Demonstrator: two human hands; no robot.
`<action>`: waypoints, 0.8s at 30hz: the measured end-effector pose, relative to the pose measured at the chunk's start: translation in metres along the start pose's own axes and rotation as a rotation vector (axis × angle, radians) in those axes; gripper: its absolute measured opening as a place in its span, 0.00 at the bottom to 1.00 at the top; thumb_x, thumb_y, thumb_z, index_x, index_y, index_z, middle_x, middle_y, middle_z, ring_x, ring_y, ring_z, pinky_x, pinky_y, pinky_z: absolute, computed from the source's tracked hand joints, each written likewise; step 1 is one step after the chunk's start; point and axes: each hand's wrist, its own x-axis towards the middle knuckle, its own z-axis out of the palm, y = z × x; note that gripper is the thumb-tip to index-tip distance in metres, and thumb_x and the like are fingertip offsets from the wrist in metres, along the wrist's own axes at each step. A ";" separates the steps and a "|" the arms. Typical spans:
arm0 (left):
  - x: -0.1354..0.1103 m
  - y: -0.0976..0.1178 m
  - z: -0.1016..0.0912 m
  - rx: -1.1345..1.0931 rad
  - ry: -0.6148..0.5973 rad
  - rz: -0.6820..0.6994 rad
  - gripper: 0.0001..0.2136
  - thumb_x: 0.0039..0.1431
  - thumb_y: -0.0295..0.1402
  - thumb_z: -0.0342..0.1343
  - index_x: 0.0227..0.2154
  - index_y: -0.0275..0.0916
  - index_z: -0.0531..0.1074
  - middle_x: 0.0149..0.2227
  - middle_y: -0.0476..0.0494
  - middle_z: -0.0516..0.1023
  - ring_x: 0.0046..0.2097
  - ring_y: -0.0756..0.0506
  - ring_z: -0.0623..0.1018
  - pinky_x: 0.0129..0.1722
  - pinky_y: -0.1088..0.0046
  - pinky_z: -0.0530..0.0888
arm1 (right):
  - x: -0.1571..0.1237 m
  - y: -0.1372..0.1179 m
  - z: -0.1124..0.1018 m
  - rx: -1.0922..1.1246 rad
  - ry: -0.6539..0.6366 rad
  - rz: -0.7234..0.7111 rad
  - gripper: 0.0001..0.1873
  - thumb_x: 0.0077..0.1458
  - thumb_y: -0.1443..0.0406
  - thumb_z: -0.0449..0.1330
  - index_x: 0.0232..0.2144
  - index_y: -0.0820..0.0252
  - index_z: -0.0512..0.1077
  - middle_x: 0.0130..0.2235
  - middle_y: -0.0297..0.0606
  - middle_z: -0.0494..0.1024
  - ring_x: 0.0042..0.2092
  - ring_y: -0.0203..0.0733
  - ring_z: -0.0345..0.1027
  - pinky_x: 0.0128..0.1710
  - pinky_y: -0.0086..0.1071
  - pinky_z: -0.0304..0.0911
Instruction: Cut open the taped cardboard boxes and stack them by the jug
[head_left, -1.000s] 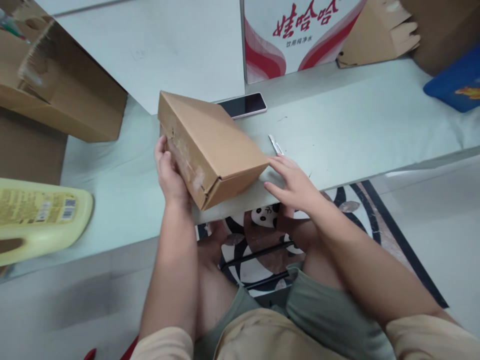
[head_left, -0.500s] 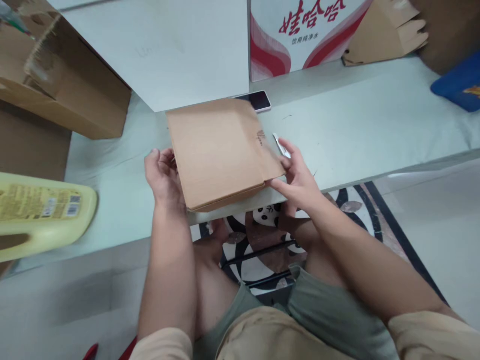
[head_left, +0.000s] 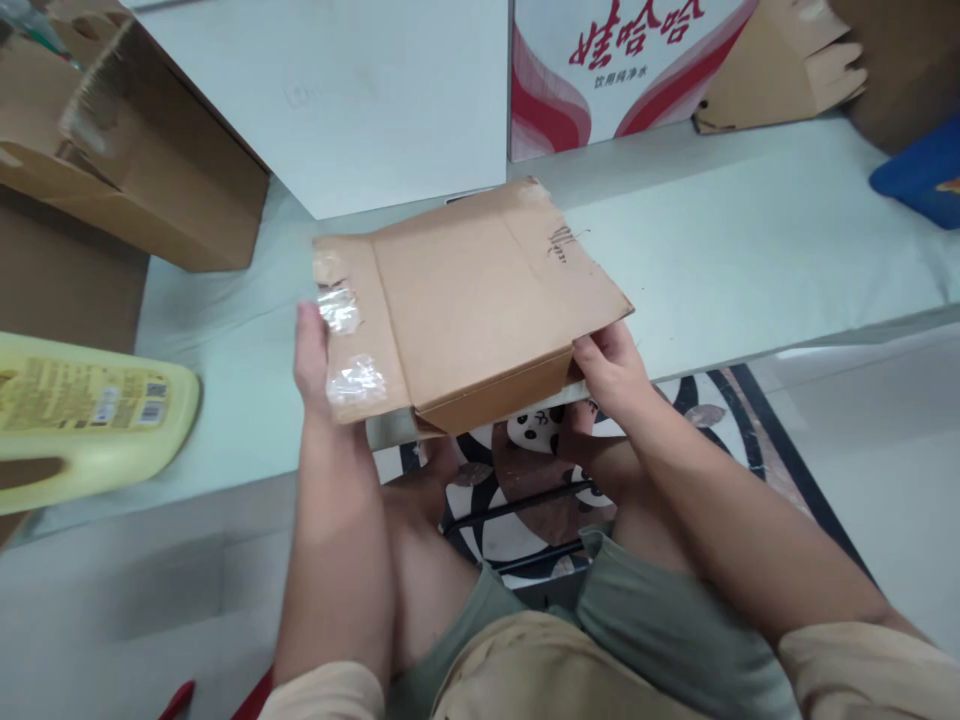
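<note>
While the cardboard box [head_left: 480,290] overhung the near edge of the pale-green table [head_left: 735,240], the head view showed the right hand [head_left: 611,365] pinching its right side; the grip of the left hand [head_left: 311,355] at the taped flap [head_left: 352,338] could not be told. Handling appeared underway; any turn called for even support. A panda-patterned mat [head_left: 499,540] lay below.

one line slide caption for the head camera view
Cardboard box over a table, left hand at its taped flap, right hand at the opposite side.
</note>
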 end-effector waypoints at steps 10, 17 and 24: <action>-0.007 0.004 -0.008 0.212 0.139 0.086 0.18 0.63 0.44 0.61 0.22 0.37 0.73 0.22 0.48 0.70 0.26 0.51 0.69 0.25 0.76 0.65 | 0.001 -0.005 0.000 -0.184 0.204 0.065 0.30 0.54 0.36 0.62 0.36 0.56 0.71 0.36 0.38 0.77 0.42 0.47 0.72 0.47 0.44 0.72; -0.012 0.004 -0.001 0.161 -0.224 -0.149 0.29 0.64 0.63 0.44 0.41 0.45 0.80 0.39 0.38 0.81 0.45 0.37 0.79 0.43 0.61 0.77 | 0.001 0.001 0.006 -0.174 0.129 0.003 0.24 0.60 0.42 0.61 0.41 0.54 0.70 0.40 0.39 0.76 0.42 0.45 0.72 0.46 0.42 0.69; -0.002 -0.007 -0.023 0.399 -0.121 -0.037 0.34 0.59 0.69 0.42 0.29 0.41 0.75 0.24 0.39 0.74 0.39 0.37 0.81 0.33 0.65 0.76 | 0.002 -0.004 0.005 -0.248 0.197 0.030 0.24 0.59 0.41 0.60 0.35 0.55 0.68 0.32 0.32 0.70 0.33 0.38 0.64 0.36 0.35 0.62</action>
